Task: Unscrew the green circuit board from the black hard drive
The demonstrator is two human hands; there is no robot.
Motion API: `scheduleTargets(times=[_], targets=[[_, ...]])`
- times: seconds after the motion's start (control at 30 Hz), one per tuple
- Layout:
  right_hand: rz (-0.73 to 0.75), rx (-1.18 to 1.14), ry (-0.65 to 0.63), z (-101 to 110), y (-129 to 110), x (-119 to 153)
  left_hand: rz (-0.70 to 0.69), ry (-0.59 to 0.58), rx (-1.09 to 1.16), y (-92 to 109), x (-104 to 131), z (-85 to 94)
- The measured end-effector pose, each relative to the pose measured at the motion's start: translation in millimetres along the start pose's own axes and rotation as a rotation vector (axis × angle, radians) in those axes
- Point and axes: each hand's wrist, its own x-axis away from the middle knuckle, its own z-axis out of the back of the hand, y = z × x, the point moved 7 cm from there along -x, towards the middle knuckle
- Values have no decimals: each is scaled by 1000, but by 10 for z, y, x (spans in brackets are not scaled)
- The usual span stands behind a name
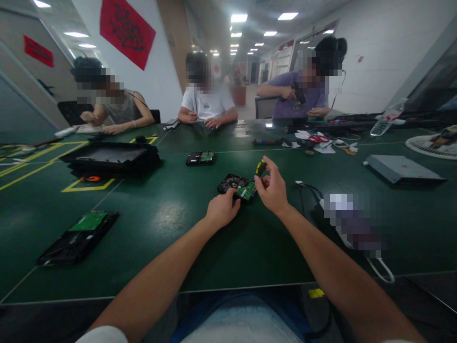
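Note:
A black hard drive (pixel 233 182) with a green circuit board lies on the green table in front of me. My left hand (pixel 222 208) grips its near edge, fingers closed on the drive's side. In my right hand (pixel 273 188) is a small screwdriver with a yellow and black handle (pixel 261 167), pinched between thumb and fingers. The screwdriver is tilted over the board's right end; its tip is too small to make out. Farther off lies a second hard drive (pixel 200 158), and a third drive (pixel 80 237) rests at the near left.
Stacked black trays (pixel 110 157) stand at the left beside an orange-handled tool (pixel 90 178). A silver metal box (pixel 402 170), a blurred-out device with a cable (pixel 352 221), red scissors (pixel 318 138) and a bottle (pixel 387 119) are on the right. Three people sit across the table.

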Motion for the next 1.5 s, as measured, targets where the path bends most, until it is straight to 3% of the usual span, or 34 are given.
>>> scheduleTargets(times=[0.67, 1.07, 1.27, 1.5], targets=[[-17, -23, -24, 4, -11, -7, -31, -5, -40, -33, -29, 3], [108, 113, -36, 50, -201, -95, -22, -17, -118, 14, -28, -60], [148, 46, 34, 185, -241, -179, -130, -70, -167, 67, -95, -102], [63, 73, 101, 197, -166, -158, -129, -37, -39, -105, -147, -129]])
